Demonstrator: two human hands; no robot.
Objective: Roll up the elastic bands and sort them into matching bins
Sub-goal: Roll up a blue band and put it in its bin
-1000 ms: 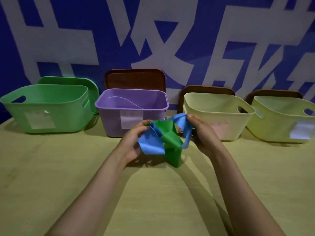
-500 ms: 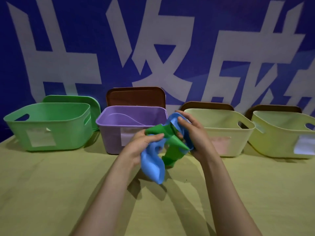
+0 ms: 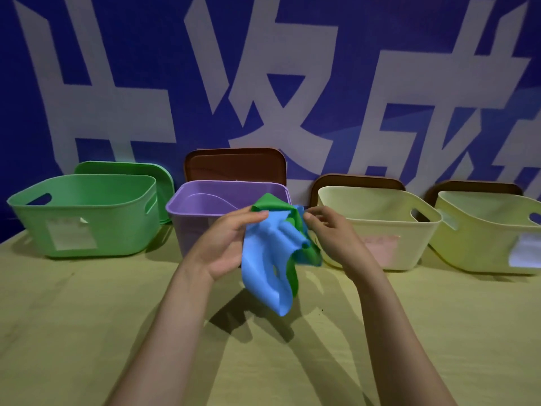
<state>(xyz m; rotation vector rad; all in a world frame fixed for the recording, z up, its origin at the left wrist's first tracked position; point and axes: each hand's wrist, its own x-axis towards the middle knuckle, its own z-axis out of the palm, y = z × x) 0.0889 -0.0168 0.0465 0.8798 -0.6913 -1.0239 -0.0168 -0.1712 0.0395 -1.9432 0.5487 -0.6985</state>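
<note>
Across the lower half of the frame the table [image 3: 87, 332] carries four open bins in a row along its far edge, mouths up so rolled bands can be dropped in. There is a green bin [image 3: 87, 218] at left, a purple bin [image 3: 199, 224] at centre, a pale yellow bin [image 3: 377, 206] right of it and a yellow-green bin [image 3: 483, 238] at the right edge. Their lids [image 3: 234, 165] lean against the blue wall [image 3: 117, 83] behind, out of the way. In front of the purple bin, raised off the table, the left hand [image 3: 228, 241] and right hand [image 3: 330, 232] each pinch the top of a tangle of two elastic bands, probably so the loops hang free and can be teased apart. The blue band [image 3: 263, 268] droops lowest; the green band [image 3: 269, 205] bunches above and behind it. Neither is rolled yet. Whether any bin already holds a band I cannot tell.
</note>
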